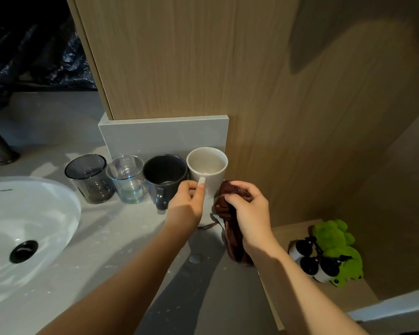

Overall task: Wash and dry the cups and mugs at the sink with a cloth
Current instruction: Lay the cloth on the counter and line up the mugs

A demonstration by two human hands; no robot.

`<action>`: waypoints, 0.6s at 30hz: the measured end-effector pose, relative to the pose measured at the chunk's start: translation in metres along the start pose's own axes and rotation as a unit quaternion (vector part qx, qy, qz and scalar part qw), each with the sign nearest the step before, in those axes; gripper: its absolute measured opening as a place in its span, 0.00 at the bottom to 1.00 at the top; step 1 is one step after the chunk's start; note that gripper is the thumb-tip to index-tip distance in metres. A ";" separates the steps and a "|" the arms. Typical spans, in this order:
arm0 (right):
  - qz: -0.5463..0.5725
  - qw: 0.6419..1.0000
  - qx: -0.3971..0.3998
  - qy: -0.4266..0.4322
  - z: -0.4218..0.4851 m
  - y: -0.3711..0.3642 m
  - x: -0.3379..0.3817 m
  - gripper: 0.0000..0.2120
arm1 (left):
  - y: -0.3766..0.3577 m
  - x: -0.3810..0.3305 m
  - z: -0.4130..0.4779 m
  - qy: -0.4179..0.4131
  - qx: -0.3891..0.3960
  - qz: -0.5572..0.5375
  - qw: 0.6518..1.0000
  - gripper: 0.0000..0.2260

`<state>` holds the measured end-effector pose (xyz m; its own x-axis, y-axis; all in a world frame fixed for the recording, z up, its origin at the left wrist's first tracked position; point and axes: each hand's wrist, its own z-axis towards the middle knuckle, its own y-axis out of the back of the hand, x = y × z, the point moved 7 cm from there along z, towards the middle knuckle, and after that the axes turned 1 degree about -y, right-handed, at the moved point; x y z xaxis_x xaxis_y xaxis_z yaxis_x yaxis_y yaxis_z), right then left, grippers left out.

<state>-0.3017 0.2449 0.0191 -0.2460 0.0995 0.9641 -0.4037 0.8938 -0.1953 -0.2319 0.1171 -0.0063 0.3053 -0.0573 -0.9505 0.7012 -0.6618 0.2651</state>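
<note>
Along the back of the grey counter stand a smoky glass cup [88,178], a clear iridescent glass [128,180], a dark grey mug [165,177] and a white mug [208,168], all upright in a row. My left hand [188,201] pinches the white mug's handle. Just right of that mug, my right hand [248,213] grips a bunched dark brown cloth [230,228] whose tail hangs toward the counter.
A white oval sink [22,233] with a black drain lies at the left. A wooden panel [203,56] rises behind the cups. On a lower shelf at the right sit a green plush toy [336,245] and small pump bottles [310,259]. Water drops dot the counter.
</note>
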 end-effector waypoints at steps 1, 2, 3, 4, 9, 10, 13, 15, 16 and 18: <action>0.003 1.000 0.003 0.005 -0.004 -0.002 0.003 0.11 | 0.006 -0.007 -0.011 -0.036 -0.003 0.021 0.999 0.04; 0.007 1.000 0.005 0.011 -0.008 -0.004 0.006 0.11 | 0.012 -0.014 -0.022 -0.074 -0.007 0.038 0.997 0.04; 0.014 1.000 0.008 0.015 -0.012 -0.006 0.008 0.10 | 0.018 -0.020 -0.032 -0.104 -0.009 0.049 0.993 0.06; 0.022 1.000 0.013 0.016 -0.016 -0.009 0.009 0.10 | 0.024 -0.021 -0.037 -0.117 -0.005 0.048 0.992 0.08; 0.097 0.990 0.095 -0.023 -0.039 -0.046 0.003 0.05 | 0.043 -0.018 -0.051 -0.027 0.100 -0.112 0.988 0.12; 0.117 0.986 0.111 -0.034 -0.043 -0.055 0.000 0.05 | 0.049 -0.018 -0.054 -0.018 0.112 -0.132 0.985 0.11; 0.106 0.984 0.137 -0.046 -0.052 -0.078 -0.008 0.05 | 0.077 -0.011 -0.057 -0.014 0.110 -0.157 0.981 0.08; 0.079 0.985 0.144 -0.052 -0.058 -0.093 -0.013 0.05 | 0.098 -0.005 -0.059 -0.002 0.090 -0.150 0.984 0.05; 0.059 0.987 0.145 -0.047 -0.060 -0.099 -0.014 0.05 | 0.107 -0.004 -0.059 0.004 0.081 -0.142 0.987 0.04; 0.004 0.989 0.149 -0.014 -0.064 -0.111 -0.010 0.04 | 0.126 -0.002 -0.060 0.001 0.065 -0.113 0.991 0.02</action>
<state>-0.1977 0.1729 0.0428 -0.2719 0.0902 0.9581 -0.6425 0.7242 -0.2505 -0.1059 0.0788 0.0391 0.1516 0.1048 -0.9829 0.6633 -0.7480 0.0225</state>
